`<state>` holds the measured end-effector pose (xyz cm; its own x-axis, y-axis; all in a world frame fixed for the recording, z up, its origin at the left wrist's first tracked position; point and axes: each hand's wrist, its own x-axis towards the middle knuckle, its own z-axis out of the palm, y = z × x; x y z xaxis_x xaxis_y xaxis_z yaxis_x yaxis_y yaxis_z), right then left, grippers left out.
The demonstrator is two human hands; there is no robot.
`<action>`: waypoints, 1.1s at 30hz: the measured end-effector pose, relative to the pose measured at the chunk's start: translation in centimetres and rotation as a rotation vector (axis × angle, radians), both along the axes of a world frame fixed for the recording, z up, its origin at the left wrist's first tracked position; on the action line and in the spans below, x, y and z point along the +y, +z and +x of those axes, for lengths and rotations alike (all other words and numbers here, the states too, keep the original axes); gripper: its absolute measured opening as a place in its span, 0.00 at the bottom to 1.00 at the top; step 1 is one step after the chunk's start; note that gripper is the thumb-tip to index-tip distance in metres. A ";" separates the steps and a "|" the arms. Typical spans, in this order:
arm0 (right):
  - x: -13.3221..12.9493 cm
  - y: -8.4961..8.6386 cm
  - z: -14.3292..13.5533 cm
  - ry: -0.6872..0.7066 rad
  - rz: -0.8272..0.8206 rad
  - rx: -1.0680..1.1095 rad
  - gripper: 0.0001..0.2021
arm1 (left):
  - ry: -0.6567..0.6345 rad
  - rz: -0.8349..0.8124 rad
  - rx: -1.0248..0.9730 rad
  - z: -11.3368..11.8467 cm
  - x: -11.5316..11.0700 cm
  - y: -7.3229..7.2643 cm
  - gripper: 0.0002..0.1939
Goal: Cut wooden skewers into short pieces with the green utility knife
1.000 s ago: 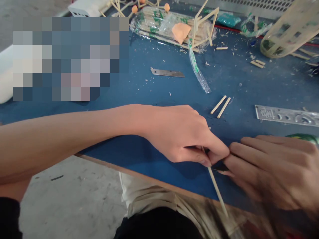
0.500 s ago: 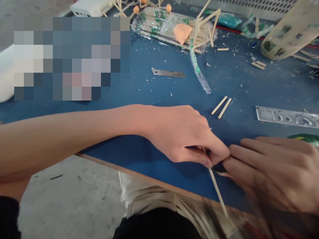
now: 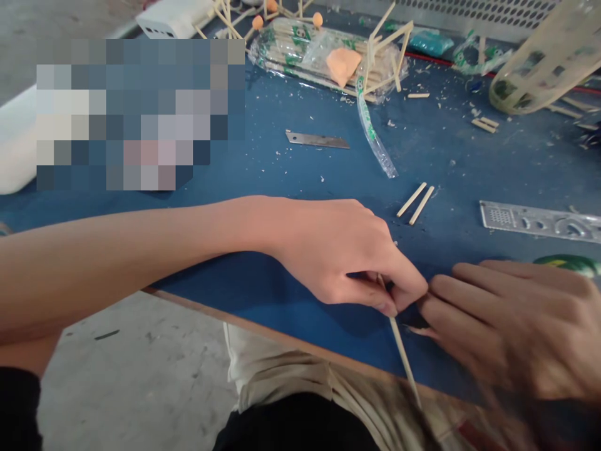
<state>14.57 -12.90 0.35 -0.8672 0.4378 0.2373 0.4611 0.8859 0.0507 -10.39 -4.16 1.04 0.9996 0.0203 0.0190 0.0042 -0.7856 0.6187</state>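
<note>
My left hand (image 3: 352, 257) rests over the blue table near its front edge, thumb and fingers pinching a thin wooden stick (image 3: 404, 357) that slants down past the edge. Close beside its fingertips is my right hand (image 3: 511, 313), fingers bent together and partly blurred; a small tip shows under its fingers, but what it holds is hidden. Two short sticks (image 3: 421, 205) lie just beyond my left hand. Farther back are a loose metal blade (image 3: 319, 139) and a strip of clear, green-printed plastic (image 3: 373, 128). A clear ruler (image 3: 539, 220) lies beyond my right hand.
At the back, a plastic pack of sticks (image 3: 291, 53) bears an orange lump (image 3: 344, 65) and joined sticks. A translucent basket (image 3: 530, 69) stands back right, a white device (image 3: 171, 20) back left. Scraps dot the blue table (image 3: 263, 169). A blurred-out area covers the upper left.
The lower end of the stick in my left hand has swung slightly left. Both hands keep nearly the same place and grip; the view has shifted a little.
</note>
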 end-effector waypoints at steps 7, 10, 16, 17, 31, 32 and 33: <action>-0.1 0.2 0.0 -0.010 -0.021 -0.003 0.07 | -0.003 -0.015 0.005 0.3 0.1 -0.1 0.07; 0.0 0.3 0.0 0.002 -0.040 -0.013 0.08 | 0.006 -0.011 0.005 0.2 0.0 -0.1 0.06; 0.2 0.6 -0.2 0.020 -0.057 -0.031 0.10 | 0.020 0.037 -0.005 0.2 -0.1 -0.3 0.05; 0.3 0.8 -0.3 0.025 -0.054 -0.024 0.10 | 0.018 0.043 -0.010 0.3 -0.1 -0.3 0.05; -0.2 1.0 -1.1 0.043 -0.013 -0.015 0.13 | -0.005 0.021 -0.025 0.4 0.2 -0.6 0.04; -0.3 1.0 -1.2 0.038 -0.011 -0.007 0.12 | -0.001 0.020 -0.026 0.5 0.2 -0.6 0.04; -0.4 1.0 -1.3 0.031 -0.014 0.002 0.12 | 0.002 0.021 -0.026 0.5 0.2 -0.6 0.04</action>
<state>13.24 -13.30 1.38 -0.8800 0.4142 0.2325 0.4336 0.9004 0.0371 -9.93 -3.92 0.48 0.9987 0.0220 0.0452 -0.0097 -0.7984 0.6021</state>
